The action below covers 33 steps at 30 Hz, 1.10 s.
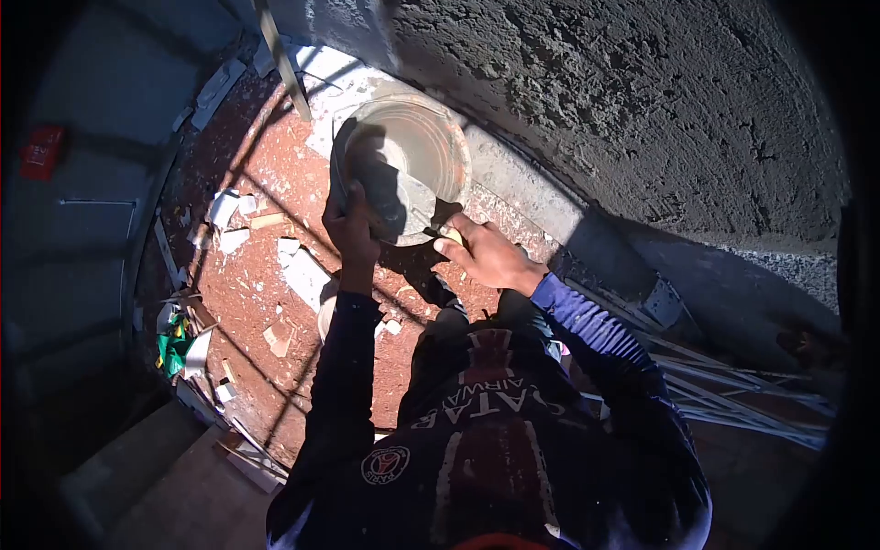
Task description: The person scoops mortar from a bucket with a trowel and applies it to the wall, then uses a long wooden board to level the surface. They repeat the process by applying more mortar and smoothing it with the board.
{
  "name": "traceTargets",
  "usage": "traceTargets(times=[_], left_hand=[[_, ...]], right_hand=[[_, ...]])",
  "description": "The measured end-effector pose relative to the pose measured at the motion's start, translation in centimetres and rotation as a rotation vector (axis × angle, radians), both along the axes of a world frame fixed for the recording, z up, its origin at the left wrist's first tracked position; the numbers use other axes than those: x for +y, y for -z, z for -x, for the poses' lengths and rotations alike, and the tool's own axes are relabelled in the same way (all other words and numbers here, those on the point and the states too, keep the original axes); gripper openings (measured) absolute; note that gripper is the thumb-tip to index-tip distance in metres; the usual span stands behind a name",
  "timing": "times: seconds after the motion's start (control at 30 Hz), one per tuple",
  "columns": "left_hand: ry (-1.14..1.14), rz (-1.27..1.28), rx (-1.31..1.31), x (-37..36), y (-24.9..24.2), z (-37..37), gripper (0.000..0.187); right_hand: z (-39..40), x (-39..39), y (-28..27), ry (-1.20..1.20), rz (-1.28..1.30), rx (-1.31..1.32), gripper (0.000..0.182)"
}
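Observation:
My right hand (490, 252) is closed round the light handle of a trowel (417, 203), whose pale blade lies over the mouth of a round bucket (461, 147). Grey, wet-looking material shows inside the bucket, with a dark shadow across it. At the bucket's left side, my left hand (353, 229) grips a dark, thin-edged object (339, 160), seen nearly edge-on and partly in shadow; what exactly it is cannot be made out. Its fingers are wrapped against that object, thumb up.
A rough plastered wall (632, 110) rises at the upper right. A wooden stick (282, 60) leans behind the bucket. Broken pieces (302, 275) litter the reddish ground. Long pale strips (733, 394) lie at the right, and green scrap (172, 346) at the left.

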<state>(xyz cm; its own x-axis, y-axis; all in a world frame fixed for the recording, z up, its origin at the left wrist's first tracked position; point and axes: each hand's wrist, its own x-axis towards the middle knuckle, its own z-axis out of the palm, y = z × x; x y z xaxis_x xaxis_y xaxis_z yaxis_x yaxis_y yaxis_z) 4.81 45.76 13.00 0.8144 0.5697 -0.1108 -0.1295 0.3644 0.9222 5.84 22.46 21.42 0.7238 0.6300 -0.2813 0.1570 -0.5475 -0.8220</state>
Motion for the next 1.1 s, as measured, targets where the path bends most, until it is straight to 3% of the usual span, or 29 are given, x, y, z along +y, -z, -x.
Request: traceTargets(times=[0.03,0.07,0.1,0.13,0.17,0.23,0.27,0.3,0.37,0.4,0.47,0.5,0.53,0.6,0.63,0.67,0.73,0.77,0.87,0.97,1.07,1.1], left_hand=[[-0.020,0.103,0.039,-0.3,0.1,1.2,0.014],[-0.094,0.231,0.088,0.0,1.8,2.2,0.017],[-0.189,0.201,0.114,-1.1,0.7,3.0,0.015],[-0.218,0.285,0.080,-0.5,2.7,4.8,0.019],[-0.141,-0.008,0.184,1.7,8.6,7.9,0.025],[-0.280,-0.067,0.307,0.4,9.0,11.3,0.034],[-0.375,0.081,0.385,-1.6,7.3,11.7,0.034],[-0.385,0.083,0.473,-0.5,11.3,16.3,0.032],[-0.473,0.327,0.714,-0.1,15.9,22.8,0.027],[-0.312,0.031,0.722,-2.5,13.2,22.2,0.025],[-0.404,-0.043,0.876,-4.0,15.8,26.0,0.029],[-0.461,0.032,0.897,-5.3,16.5,25.0,0.032],[-0.519,0.108,0.930,-6.9,15.9,24.3,0.035],[-0.517,0.107,0.988,-10.3,16.0,21.9,0.036],[-0.500,0.098,1.016,-11.0,16.6,20.2,0.038],[-0.505,0.103,1.032,-11.6,17.8,19.7,0.038],[-0.444,0.172,1.063,-13.0,19.7,19.8,0.039],[-0.459,0.201,1.031,-14.3,18.8,16.9,0.039],[-0.398,0.195,0.851,-16.7,18.4,11.2,0.039],[-0.392,0.345,0.801,-16.3,19.5,7.8,0.039],[-0.385,0.309,0.821,-15.3,20.0,2.1,0.044],[-0.353,0.306,0.796,-14.6,20.1,0.3,0.046]], right_hand=[[0.1,-0.5,2.6,-0.035,-0.010,-0.048,0.045],[0.0,-0.7,1.7,-0.051,0.018,0.095,0.047],[0.5,-1.4,4.9,-0.097,-0.064,0.043,0.047],[1.0,-2.3,8.1,-0.146,-0.153,-0.010,0.048],[1.2,-2.9,8.6,-0.116,-0.161,0.079,0.047],[1.1,-5.1,11.0,-0.082,-0.198,0.202,0.046],[0.3,-6.6,12.5,-0.076,-0.129,0.314,0.042],[-0.7,-8.3,15.0,-0.074,-0.088,0.353,0.038],[-4.3,-12.4,18.1,-0.030,-0.079,0.376,0.028],[-7.2,-14.9,20.4,0.061,0.018,0.742,0.026],[-12.8,-21.0,27.2,0.205,-0.001,0.621,0.024],[-17.7,-23.7,29.5,0.173,0.293,0.645,0.025],[-21.6,-27.8,34.1,0.014,0.326,0.258,0.024],[-27.3,-33.7,38.5,0.723,-0.418,0.787,0.019],[-29.9,-30.5,29.4,0.389,-0.381,0.656,0.017],[-30.0,-28.0,22.8,0.328,0.145,0.253,0.016],[-29.0,-26.4,15.1,0.347,0.281,0.091,0.020],[-28.0,-26.2,12.9,0.369,0.187,0.084,0.021],[-25.2,-24.4,8.5,0.425,-0.101,-0.063,0.023],[-23.1,-19.7,4.5,0.436,-0.133,-0.027,0.022],[-20.3,-15.3,6.3,0.432,-0.246,0.122,0.018],[-19.5,-14.0,8.8,0.395,-0.103,0.161,0.019]])
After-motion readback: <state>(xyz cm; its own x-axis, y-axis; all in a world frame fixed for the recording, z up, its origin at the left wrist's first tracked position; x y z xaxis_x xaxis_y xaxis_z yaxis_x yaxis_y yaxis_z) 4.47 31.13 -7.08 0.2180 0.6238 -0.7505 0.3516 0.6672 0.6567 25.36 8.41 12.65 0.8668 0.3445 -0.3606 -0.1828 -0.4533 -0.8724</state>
